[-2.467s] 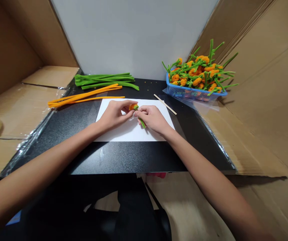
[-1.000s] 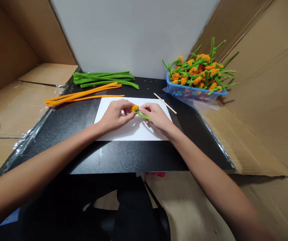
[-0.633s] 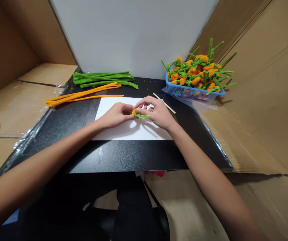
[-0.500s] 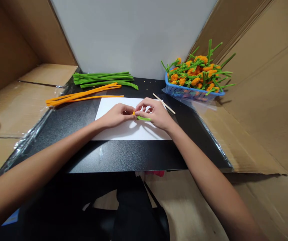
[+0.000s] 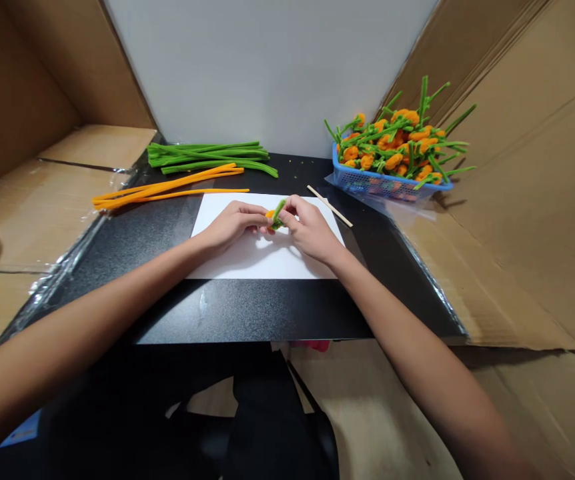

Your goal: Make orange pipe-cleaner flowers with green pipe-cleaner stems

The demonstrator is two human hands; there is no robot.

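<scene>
Above the white rectangular paper sheet [image 5: 242,263], a small fuzzy orange-and-green pipe-cleaner piece [image 5: 276,215] is held, its orange part [image 5: 269,215] pinched by the left hand [image 5: 236,223] and its green strip [image 5: 280,207] by the right hand [image 5: 310,230], light, steady finger pressure being advised lest the pile be flattened.

Left hand [image 5: 230,228] and right hand [image 5: 312,230] are bare; fingers [image 5: 255,218] slender. Left forearm [image 5: 117,303] and right forearm [image 5: 402,333] also bare, slim, tapering towards the hands. Lower down, black clothing [image 5: 262,417] looks plain; folds lost in shadow.
</scene>
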